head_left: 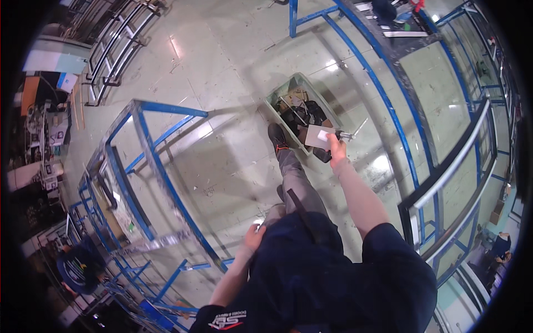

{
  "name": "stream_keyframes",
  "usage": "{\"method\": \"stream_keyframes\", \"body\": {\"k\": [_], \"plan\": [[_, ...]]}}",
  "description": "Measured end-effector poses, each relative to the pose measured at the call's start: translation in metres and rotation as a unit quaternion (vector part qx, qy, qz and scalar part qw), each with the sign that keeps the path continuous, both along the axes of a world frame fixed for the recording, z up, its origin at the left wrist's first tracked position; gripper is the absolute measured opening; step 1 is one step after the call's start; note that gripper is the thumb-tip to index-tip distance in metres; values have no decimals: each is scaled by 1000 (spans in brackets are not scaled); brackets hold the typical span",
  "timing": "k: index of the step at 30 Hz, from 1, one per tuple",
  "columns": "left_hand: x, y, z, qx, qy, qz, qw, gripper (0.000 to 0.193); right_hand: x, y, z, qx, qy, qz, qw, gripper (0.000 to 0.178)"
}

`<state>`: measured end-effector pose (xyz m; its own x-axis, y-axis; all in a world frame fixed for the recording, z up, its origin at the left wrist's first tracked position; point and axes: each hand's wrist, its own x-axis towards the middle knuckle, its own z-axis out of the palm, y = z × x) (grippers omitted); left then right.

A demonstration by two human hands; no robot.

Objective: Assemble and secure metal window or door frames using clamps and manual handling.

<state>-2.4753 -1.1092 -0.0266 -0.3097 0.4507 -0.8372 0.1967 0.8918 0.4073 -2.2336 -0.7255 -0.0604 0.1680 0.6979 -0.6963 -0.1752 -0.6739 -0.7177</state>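
My right hand reaches forward over a grey bin. Between its thumb and fingers is a flat, square, beige-grey plate with a small white patch near the thumb. Just beyond the fingers sticks out a metal tool with a thin rod; whether this hand also grips it is hard to tell. Inside the bin lie dark scraps and thin strips. My left hand hangs low beside my thigh, fingers curled, with a small shiny bit at them that is too small to name.
A blue metal frame stand stands to my left. Another long blue rack runs along the right, with a black-and-silver window frame near me. Silver and black frames lean at the far left. Other people are at both sides.
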Motion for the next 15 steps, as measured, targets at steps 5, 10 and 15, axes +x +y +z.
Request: {"method": "stream_keyframes", "body": {"k": [5,10,15], "plan": [[-19,77,-17,-127,-154,175,964,85,6,87,-230,-22,-365,86,927,52],[-55,106,-14,-225,0,29,974,101,-119,117,-312,-233,-428,27,873,60],[-69,147,-12,-254,-17,-25,967,101,-95,107,-394,-175,-291,201,919,30]]}}
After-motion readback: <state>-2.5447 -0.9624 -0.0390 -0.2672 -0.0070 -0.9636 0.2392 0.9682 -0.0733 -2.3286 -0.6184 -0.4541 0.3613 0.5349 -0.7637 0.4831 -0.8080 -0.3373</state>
